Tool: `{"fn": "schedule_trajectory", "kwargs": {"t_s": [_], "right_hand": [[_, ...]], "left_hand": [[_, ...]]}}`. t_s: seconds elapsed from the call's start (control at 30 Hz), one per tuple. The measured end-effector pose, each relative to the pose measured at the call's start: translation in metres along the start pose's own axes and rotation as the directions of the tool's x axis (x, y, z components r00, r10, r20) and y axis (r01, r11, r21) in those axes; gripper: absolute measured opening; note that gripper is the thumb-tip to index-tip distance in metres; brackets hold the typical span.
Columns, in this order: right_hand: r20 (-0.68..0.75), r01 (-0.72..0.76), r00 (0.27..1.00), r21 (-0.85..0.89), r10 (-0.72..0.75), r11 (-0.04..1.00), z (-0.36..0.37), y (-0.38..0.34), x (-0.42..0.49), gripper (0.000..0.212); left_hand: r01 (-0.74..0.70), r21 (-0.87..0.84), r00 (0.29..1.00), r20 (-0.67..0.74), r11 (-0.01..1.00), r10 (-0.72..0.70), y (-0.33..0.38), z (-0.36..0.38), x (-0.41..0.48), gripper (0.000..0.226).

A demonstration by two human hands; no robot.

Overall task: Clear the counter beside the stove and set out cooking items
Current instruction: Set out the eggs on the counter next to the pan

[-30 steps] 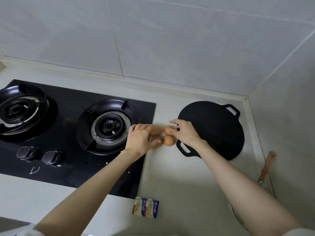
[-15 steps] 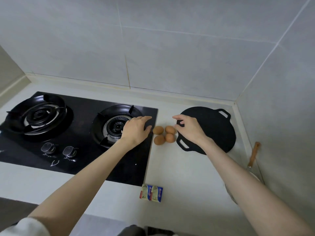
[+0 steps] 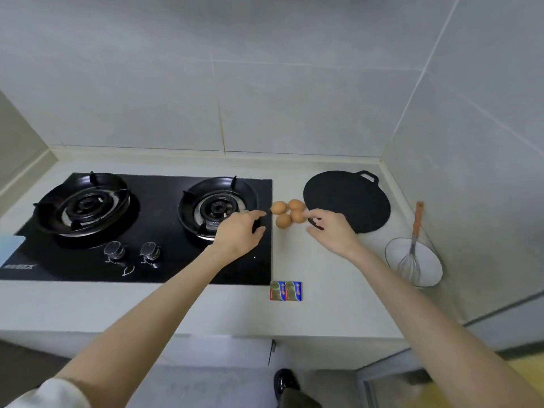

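Several brown eggs lie clustered on the pale counter between the black gas stove and a flat black griddle pan. My left hand hovers over the stove's right edge, just left of the eggs, fingers relaxed and holding nothing. My right hand hovers just right of the eggs, over the griddle's near handle, fingers loosely spread and empty. Neither hand touches an egg.
Two small butter packets lie near the counter's front edge. A white bowl with a wire whisk stands by the right wall. Two burners and two knobs sit on the stove. A dark shoe shows on the floor.
Both hands have let go of the eggs and drawn back a little towards me. The eggs now lie free in a cluster. The camera has pulled back, showing the bowl and whisk.
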State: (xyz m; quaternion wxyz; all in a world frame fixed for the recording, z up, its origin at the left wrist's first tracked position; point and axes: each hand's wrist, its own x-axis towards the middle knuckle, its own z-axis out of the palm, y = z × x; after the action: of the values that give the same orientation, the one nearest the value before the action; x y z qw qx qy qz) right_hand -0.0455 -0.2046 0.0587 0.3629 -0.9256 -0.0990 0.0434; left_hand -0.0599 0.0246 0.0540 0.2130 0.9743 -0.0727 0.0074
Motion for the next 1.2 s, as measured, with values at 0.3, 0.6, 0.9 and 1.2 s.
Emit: {"fn": "schedule_trajectory", "kwargs": {"t_s": [0.3, 0.6, 0.9, 1.2], "right_hand": [[0.085, -0.144, 0.985, -0.075, 0.15, 0.987, 0.056, 0.006, -0.071, 0.046], [0.228, -0.203, 0.946, -0.137, 0.23, 0.97, 0.101, 0.043, -0.074, 0.061], [0.16, -0.112, 0.977, -0.171, 0.14, 0.979, 0.122, 0.067, -0.063, 0.046], [0.148, -0.097, 0.982, -0.132, 0.116, 0.986, 0.101, 0.086, -0.042, 0.032]], "left_hand": [[-0.053, 0.024, 0.968, 0.248, 0.998, 0.046, -0.006, 0.035, -0.054, 0.055], [-0.018, -0.046, 0.936, 0.351, 0.999, 0.033, -0.013, 0.101, -0.062, 0.061], [-0.06, 0.025, 0.973, 0.225, 0.998, 0.053, -0.019, 0.134, -0.06, 0.048], [-0.027, -0.05, 0.985, 0.168, 0.998, 0.035, -0.002, 0.137, -0.034, 0.041]]}}
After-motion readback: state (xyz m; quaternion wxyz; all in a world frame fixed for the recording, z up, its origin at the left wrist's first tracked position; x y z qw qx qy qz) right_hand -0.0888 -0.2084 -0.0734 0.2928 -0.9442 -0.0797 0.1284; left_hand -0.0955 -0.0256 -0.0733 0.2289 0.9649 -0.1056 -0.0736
